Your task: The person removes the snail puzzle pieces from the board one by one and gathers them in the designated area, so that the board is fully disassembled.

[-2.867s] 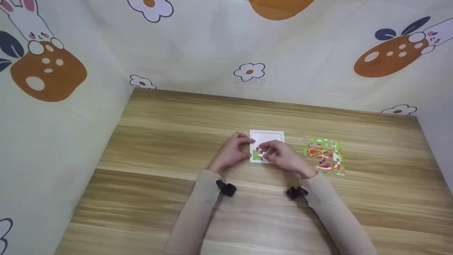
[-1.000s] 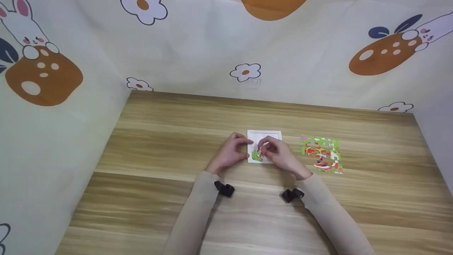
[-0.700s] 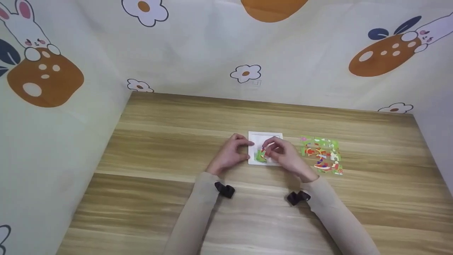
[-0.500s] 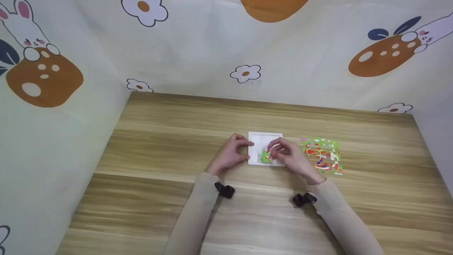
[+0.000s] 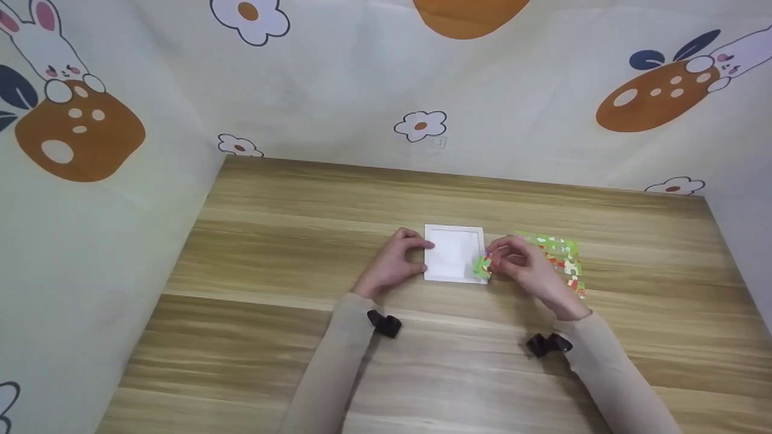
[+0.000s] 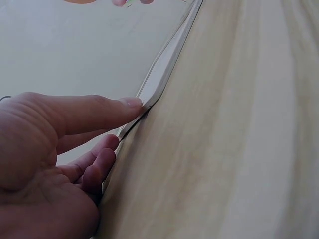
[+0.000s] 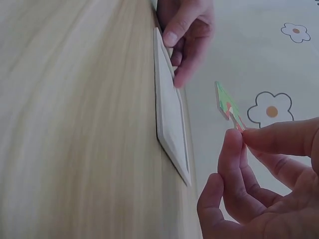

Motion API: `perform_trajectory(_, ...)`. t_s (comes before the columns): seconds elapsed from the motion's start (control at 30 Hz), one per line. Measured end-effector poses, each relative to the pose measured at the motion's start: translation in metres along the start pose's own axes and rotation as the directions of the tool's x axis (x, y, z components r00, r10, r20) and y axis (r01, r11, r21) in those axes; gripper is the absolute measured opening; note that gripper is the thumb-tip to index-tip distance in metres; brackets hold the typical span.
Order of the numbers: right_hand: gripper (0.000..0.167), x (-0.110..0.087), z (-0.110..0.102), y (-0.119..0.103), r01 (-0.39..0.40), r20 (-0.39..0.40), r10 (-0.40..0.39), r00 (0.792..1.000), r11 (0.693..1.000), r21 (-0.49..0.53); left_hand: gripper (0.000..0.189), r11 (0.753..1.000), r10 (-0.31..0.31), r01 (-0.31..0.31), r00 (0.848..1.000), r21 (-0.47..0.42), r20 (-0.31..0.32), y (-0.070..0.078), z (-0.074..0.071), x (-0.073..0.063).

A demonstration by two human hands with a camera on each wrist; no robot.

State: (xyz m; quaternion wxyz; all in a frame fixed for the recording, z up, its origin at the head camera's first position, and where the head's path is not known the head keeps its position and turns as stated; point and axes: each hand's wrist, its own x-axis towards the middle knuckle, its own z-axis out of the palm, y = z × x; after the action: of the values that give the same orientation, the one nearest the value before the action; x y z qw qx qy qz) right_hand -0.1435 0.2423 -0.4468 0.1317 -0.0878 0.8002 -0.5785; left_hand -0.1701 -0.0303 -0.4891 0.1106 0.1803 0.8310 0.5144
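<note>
A square white puzzle tray with a raised rim lies on the wood table, its inside bare. My left hand rests at the tray's left edge, thumb and index fingertip touching the rim; in the left wrist view, the thumb lies straight against the tray's corner. My right hand pinches a green and red puzzle piece between thumb and fingertips, raised above the tray's right edge. Several colourful puzzle pieces lie grouped to the tray's right, partly hidden behind the right hand.
The wood-grain table extends around the tray. A pale wall covering with flower, rabbit and orange fruit prints stands behind and at both sides. Black wrist cameras sit on both sleeves.
My right hand has lifted the green and red puzzle piece from the tray's lower left and carried it right, to the tray's right edge. The left hand has stayed at the left rim.
</note>
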Motion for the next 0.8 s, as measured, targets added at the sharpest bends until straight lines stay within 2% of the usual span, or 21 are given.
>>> perform_trajectory(0.13,0.026,-0.007,-0.013,0.002,0.012,-0.018,-0.012,1.0,1.0,-0.021,0.04,1.0,-0.002,0.002,1.0,-0.005,0.001,0.0,0.0,0.0)
perform_trajectory(0.3,0.026,-0.013,-0.029,0.01,0.084,-0.031,-0.086,0.996,0.994,-0.071,0.04,1.0,-0.01,0.01,1.0,0.005,0.005,0.002,0.0,0.0)
perform_trajectory(0.43,0.023,-0.017,-0.039,0.017,0.131,-0.005,-0.132,0.991,0.987,-0.093,0.04,1.0,-0.014,0.014,1.0,0.013,0.005,0.002,0.001,-0.001)
perform_trajectory(0.57,0.022,-0.021,-0.047,0.024,0.146,0.022,-0.144,0.989,0.983,-0.116,0.04,1.0,-0.01,0.01,1.0,0.01,0.001,0.001,0.001,-0.001)
perform_trajectory(0.8,0.019,-0.022,-0.055,0.033,0.166,0.07,-0.153,0.986,0.955,-0.247,0.04,1.0,-0.006,0.006,1.0,-0.007,-0.003,0.001,0.001,-0.001)
